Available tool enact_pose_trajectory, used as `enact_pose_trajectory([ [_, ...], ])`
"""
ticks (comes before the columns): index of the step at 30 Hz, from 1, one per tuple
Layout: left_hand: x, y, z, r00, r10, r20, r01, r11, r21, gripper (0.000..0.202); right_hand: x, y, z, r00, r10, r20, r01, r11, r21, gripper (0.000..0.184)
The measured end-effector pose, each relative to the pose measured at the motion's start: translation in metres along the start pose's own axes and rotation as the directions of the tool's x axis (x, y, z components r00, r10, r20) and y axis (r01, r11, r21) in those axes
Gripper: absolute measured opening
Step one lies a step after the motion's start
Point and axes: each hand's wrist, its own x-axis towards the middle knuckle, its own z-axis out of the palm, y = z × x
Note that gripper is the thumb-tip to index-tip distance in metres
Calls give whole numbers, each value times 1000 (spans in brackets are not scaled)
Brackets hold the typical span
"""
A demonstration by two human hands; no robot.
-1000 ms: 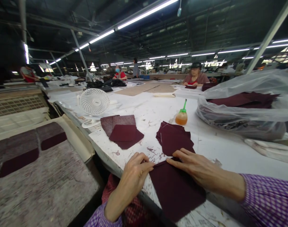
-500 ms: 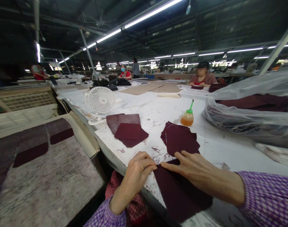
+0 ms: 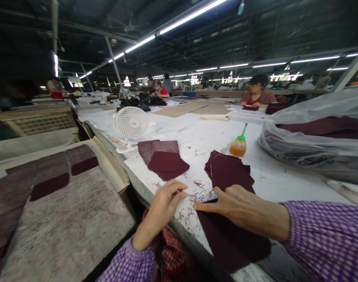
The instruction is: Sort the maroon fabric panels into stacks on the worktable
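A dark maroon fabric piece (image 3: pixel 225 243) lies on the white work table near its front edge. My right hand (image 3: pixel 237 209) rests over its upper part, index finger stretched along the folded-looking top edge to the left corner; the hand covers some of the cloth. Left of that corner, my left hand (image 3: pixel 167 197) is apart from the piece, thumb and forefinger slightly parted with nothing visible between them. Just beyond my right hand is a fanned stack of maroon pieces (image 3: pixel 230 170). Another small pile of maroon pieces (image 3: pixel 167 161) lies ahead of my left hand.
A squeeze bottle (image 3: pixel 238 148) of amber liquid with a green spout stands behind the stack. A white fan (image 3: pixel 132 123) is at the left table edge. A clear plastic bag (image 3: pixel 308 152) lies right. On the left, a stained board (image 3: pixel 79 215) bears maroon pieces. A co-worker (image 3: pixel 256 94) sits across.
My left hand has come away from the fabric corner, moving slightly left and up, and its pinch has loosened. My right hand stays on the piece. The view has shifted a little.
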Motion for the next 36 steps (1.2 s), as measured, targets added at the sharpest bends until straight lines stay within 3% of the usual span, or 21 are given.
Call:
enact_pose_trajectory([
  [3,12,-18,-16,996,-9,-92,27,980,199,19,0,7,6,999,38,-4,-38,995,93,62],
  [6,25,-35,-28,998,10,-63,17,912,410,25,0,17,14,993,113,44,-121,949,292,56],
  [9,35,-44,-30,999,-12,31,-7,841,541,28,1,22,17,980,158,120,-197,832,519,36],
  [12,41,-43,-25,998,-34,55,-9,770,638,22,0,26,14,985,126,122,-175,717,675,16],
  [16,46,-37,-21,998,-39,47,-5,712,702,18,-4,52,14,969,225,100,-224,634,740,20],
  [20,54,-35,-24,993,-116,-22,103,767,633,25,-13,98,27,927,368,75,-281,545,790,29],
  [23,60,-38,-25,989,-144,-26,128,770,625,20,-20,123,42,882,466,67,-304,454,838,29],
  [25,63,-41,-24,990,-140,-11,114,759,641,12,-22,128,48,845,518,131,-333,318,888,31],
  [28,66,-46,-21,990,-141,-15,116,745,657,12,-23,120,54,778,545,313,-350,-38,936,35],
  [30,66,-47,-19,989,-143,-26,124,739,663,12,-21,110,57,746,532,402,-328,-231,916,37],
  [33,64,-47,-17,991,-130,-30,117,732,672,14,-15,99,60,713,533,455,-278,-381,882,35],
  [36,64,-47,-15,993,-118,-28,105,718,688,12,-9,99,58,676,576,460,-146,-507,849,31],
])
